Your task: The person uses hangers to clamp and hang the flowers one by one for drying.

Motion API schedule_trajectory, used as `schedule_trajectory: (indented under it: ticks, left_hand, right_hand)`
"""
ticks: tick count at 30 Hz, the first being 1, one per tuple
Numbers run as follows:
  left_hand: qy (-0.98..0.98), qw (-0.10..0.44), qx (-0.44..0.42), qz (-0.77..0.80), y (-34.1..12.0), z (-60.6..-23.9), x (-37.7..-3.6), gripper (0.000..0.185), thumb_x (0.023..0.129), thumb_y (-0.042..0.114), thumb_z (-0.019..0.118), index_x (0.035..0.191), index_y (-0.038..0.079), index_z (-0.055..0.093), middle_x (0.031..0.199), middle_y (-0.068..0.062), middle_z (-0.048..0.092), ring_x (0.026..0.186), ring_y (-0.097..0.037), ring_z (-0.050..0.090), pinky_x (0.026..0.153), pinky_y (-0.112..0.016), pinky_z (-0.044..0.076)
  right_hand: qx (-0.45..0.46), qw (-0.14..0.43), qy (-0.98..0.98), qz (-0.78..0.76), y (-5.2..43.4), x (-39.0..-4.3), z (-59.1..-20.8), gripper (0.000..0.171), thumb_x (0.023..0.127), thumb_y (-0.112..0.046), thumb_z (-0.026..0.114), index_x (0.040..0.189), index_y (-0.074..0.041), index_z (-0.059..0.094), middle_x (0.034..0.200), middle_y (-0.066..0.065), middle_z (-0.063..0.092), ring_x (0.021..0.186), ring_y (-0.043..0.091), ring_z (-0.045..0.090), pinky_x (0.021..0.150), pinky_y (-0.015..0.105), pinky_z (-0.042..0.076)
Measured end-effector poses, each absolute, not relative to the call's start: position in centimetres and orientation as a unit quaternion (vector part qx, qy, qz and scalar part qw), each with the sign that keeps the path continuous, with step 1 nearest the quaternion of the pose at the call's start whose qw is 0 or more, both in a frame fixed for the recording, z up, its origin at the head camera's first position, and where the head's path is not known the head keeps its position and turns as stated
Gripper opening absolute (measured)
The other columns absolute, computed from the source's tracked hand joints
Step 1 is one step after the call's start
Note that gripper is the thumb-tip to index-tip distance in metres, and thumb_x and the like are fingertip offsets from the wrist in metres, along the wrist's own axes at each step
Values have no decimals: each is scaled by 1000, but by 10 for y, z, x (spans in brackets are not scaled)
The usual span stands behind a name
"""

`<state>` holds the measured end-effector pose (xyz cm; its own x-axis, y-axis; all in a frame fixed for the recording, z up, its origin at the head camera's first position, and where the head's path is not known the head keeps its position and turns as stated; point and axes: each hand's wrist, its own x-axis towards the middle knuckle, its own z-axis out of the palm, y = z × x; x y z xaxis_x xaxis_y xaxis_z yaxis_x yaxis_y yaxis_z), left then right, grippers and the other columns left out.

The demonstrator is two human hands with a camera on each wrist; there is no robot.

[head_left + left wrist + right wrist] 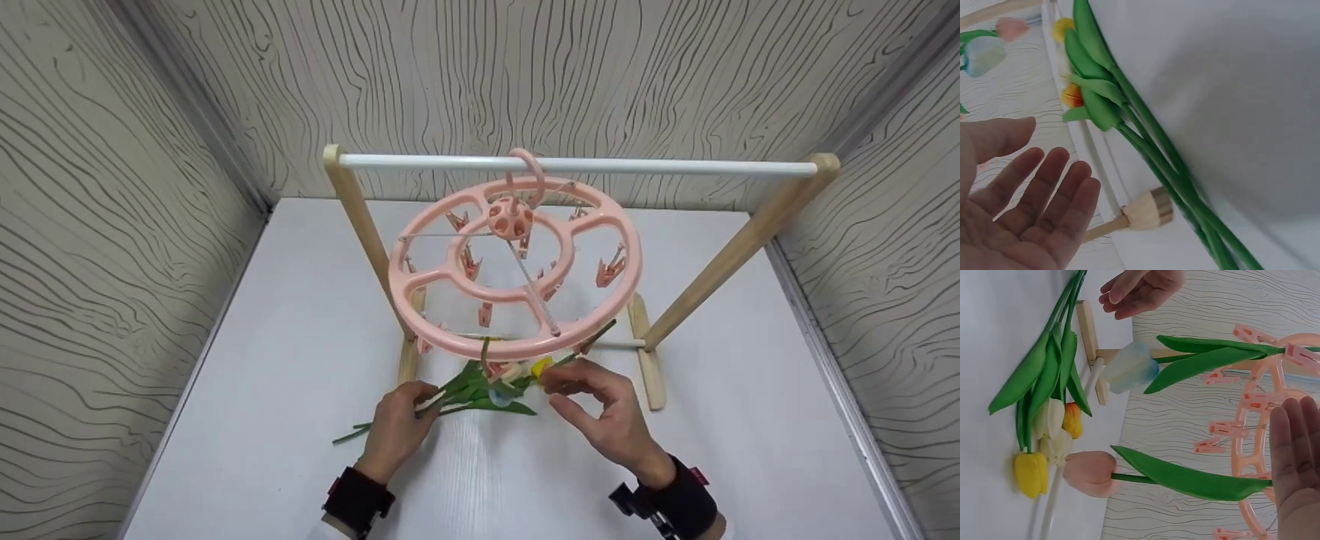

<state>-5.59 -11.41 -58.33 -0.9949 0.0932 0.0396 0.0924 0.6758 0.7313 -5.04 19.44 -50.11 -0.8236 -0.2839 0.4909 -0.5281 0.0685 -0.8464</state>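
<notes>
Several artificial tulips with green stems [1185, 188] lie bunched on the table; yellow [1030, 473], white and orange blooms show. Beside the stems is my left hand [401, 424], palm facing up with relaxed fingers and nothing held in the left wrist view. A blue-white tulip [1131, 368] and a pink tulip [1089, 473] hang heads down from a round pink clip hanger [634, 277]. My right hand [607, 412] is at the hanger's front right, its fingers [1286, 450] fairly straight near the pink tulip's stem end. Whether they touch it is hard to tell.
The hanger hooks over a white rod [675, 166] on a wooden stand, whose right leg [720, 270] slopes down to a foot on the white table [300, 300]. Several pink clips [611, 270] dangle from the ring. Patterned wall panels [450, 75] enclose the table's back and sides.
</notes>
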Motion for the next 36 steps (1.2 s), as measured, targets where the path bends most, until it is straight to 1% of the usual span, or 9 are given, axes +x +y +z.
schedule_trajectory:
  ticks: [4,6,11,14,19,27,36]
  left_hand:
    - [925,7,38,379,-119,-592,-59,21,90,1,84,110,0,79,105,-15,81,98,-30,78,85,-43,66]
    - [929,13,30,368,-121,-595,-60,19,90,1,85,109,0,79,102,-14,80,96,-27,77,83,-41,66]
    - [937,26,28,347,-122,-603,-61,14,90,-2,83,104,-1,81,93,-10,77,88,-22,73,78,-38,64]
    - [943,21,37,331,-123,-607,-61,12,88,-5,82,100,-1,81,88,-9,74,84,-21,71,73,-35,62]
    - [951,12,44,306,-122,-611,-63,7,87,-4,84,91,1,81,82,-6,71,79,-18,66,69,-31,57]
    - [949,40,21,313,-122,-614,-68,7,90,-3,82,90,4,82,86,-5,73,82,-17,66,72,-35,59]
    - [937,49,19,346,-124,-613,-65,8,93,-3,78,92,5,80,87,-4,73,82,-14,67,71,-32,60]
  right_hand:
    - [267,96,-740,609,197,-45,-515,36,90,18,70,119,-3,75,106,16,79,101,5,77,85,22,66]
    - [264,99,-742,608,197,-42,-523,36,90,17,71,119,-5,76,104,14,80,98,6,78,83,22,66]
    - [248,101,-753,600,199,-34,-540,35,92,14,73,118,-9,79,101,5,81,93,8,78,80,21,65]
    - [233,93,-764,594,200,-29,-547,32,94,11,74,117,-10,80,100,2,80,92,7,77,79,22,66]
    - [216,80,-774,589,201,-22,-557,28,95,7,75,115,-12,81,99,2,81,92,7,76,78,23,65]
    - [205,78,-782,584,204,-17,-566,28,96,6,75,113,-15,80,99,0,81,90,6,77,77,23,65]
    - [192,69,-790,579,207,-13,-569,25,97,5,74,112,-15,80,99,1,81,90,7,77,77,23,65]
